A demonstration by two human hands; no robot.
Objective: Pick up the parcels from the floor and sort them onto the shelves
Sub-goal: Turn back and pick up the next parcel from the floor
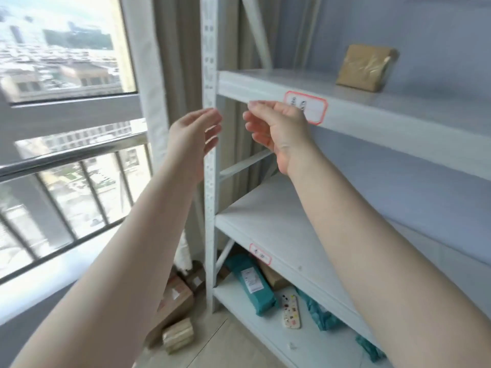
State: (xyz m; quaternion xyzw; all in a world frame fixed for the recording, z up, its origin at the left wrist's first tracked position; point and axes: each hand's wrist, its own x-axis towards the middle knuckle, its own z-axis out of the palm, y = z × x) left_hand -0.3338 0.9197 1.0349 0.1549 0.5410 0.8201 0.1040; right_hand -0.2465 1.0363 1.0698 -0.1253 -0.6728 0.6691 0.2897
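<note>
Both hands free in front of the shelves, between one parcel and the next.

The left hand [198, 134] is spread wide and the right hand [276, 126] hangs loosely curled, each holding nothing. A brown parcel [365, 68] lies on the shelf [372, 112] above and beyond the right hand. Far below the left hand, boxes [175, 301] and a taped bundle [177, 334] wait on the floor [225, 346] (likely next): bend down and grip one.

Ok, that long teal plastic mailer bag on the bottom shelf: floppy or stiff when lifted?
The long teal plastic mailer bag probably bends a little: its wrinkled film looks soft. It looks evenly filled, so it may hold its shape. The glossy wrap could be slippery.
</note>
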